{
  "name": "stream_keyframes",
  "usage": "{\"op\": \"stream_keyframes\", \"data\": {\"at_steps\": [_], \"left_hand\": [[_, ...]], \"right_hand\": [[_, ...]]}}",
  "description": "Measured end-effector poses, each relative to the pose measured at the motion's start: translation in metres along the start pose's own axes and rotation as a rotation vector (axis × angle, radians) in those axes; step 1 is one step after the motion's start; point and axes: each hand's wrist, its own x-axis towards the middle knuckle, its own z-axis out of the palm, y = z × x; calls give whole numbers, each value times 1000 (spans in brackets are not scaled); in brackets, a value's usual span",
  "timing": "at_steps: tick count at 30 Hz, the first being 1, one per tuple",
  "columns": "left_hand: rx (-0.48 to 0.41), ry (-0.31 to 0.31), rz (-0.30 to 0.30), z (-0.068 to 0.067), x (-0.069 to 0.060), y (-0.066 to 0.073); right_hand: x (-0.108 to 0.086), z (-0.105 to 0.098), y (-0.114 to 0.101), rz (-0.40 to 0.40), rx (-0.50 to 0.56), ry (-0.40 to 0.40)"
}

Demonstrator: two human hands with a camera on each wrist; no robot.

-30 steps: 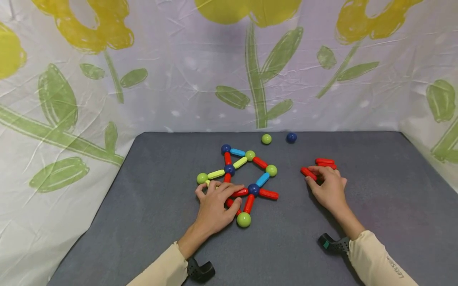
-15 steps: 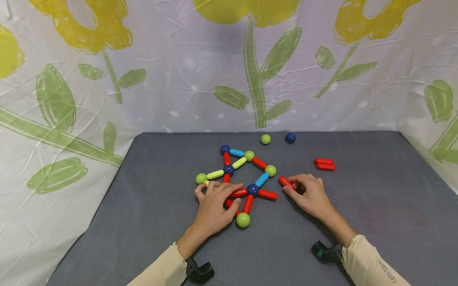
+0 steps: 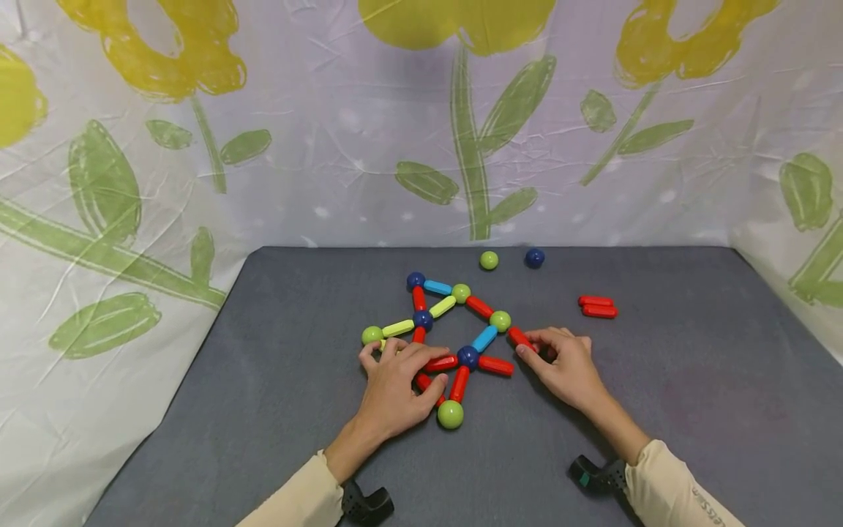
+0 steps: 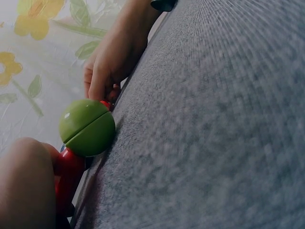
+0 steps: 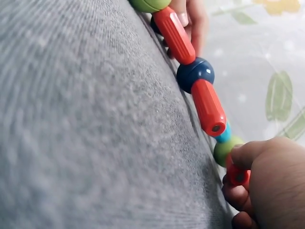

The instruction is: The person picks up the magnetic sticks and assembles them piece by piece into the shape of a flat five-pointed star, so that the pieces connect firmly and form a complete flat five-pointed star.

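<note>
A flat frame of magnetic rods and balls lies on the table in the head view, with a blue ball [image 3: 468, 357], a near green ball [image 3: 451, 415] and several coloured rods. My left hand [image 3: 398, 384] rests over its lower left part, fingers bent around it and thumb by a red rod [image 4: 69, 174]; the joint beneath is hidden. My right hand [image 3: 565, 369] pinches a red magnetic rod [image 3: 520, 338] between thumb and fingers. That rod's far end meets the right green ball [image 3: 500, 320]. Another red rod [image 5: 208, 107] juts from the blue ball with its end free.
Two loose red rods [image 3: 598, 306] lie side by side to the right. A loose green ball [image 3: 489, 260] and a loose blue ball [image 3: 535, 258] sit near the back edge. Behind the grey table [image 3: 691, 380] hangs a flowered cloth [image 3: 316, 168].
My right hand has carried the red rod left, from beside the two loose rods to the frame's right green ball. The left hand has stayed in place on the frame.
</note>
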Motion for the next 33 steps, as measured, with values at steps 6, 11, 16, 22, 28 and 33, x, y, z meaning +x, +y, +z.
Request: {"op": "stream_keyframes", "data": {"at_steps": [6, 11, 16, 22, 28, 33], "left_hand": [[2, 9, 16, 1, 0, 0], [2, 31, -9, 2, 2, 0], [-5, 50, -21, 2, 1, 0], [-9, 63, -16, 2, 1, 0], [-13, 68, -16, 2, 1, 0], [-27, 71, -40, 2, 2, 0]], "right_hand": [[-1, 1, -1, -9, -3, -20], [-1, -1, 1, -39, 16, -64], [-1, 0, 2, -68, 56, -80], [-2, -1, 2, -101, 102, -102], [-2, -2, 2, -125, 118, -122], [-3, -2, 2, -125, 124, -136]]}}
